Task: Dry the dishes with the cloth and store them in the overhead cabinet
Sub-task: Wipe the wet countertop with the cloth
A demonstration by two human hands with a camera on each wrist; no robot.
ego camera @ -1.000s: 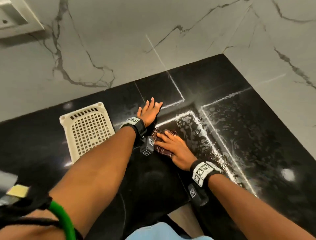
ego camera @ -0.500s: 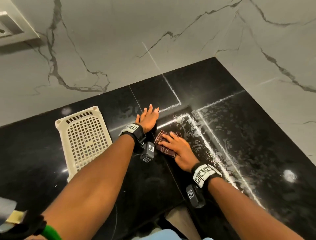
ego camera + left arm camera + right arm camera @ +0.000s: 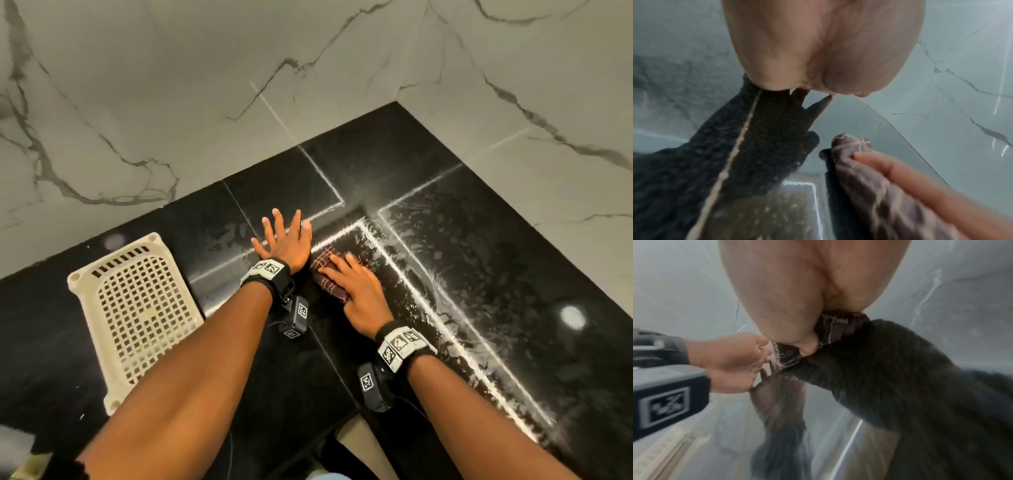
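My left hand (image 3: 284, 236) lies flat on the black countertop (image 3: 445, 274) with its fingers spread and holds nothing. Right beside it, my right hand (image 3: 352, 287) presses straight fingers down on a folded dark checked cloth (image 3: 323, 265). The left wrist view shows the cloth (image 3: 869, 178) under a finger of the right hand (image 3: 900, 170). In the right wrist view the cloth (image 3: 836, 331) is bunched under the palm, with the left hand (image 3: 731, 360) next to it. No dishes are in view.
An empty cream perforated basket (image 3: 137, 315) lies on the counter to the left. Wet streaks (image 3: 428, 301) cover the counter right of my hands. Marble walls (image 3: 205, 102) close the back and right sides. The counter's front edge (image 3: 342, 421) runs between my forearms.
Both hands stay where they were, the right one still on the cloth. Only the head view has shifted, and the wall fitting at top left has left the picture.
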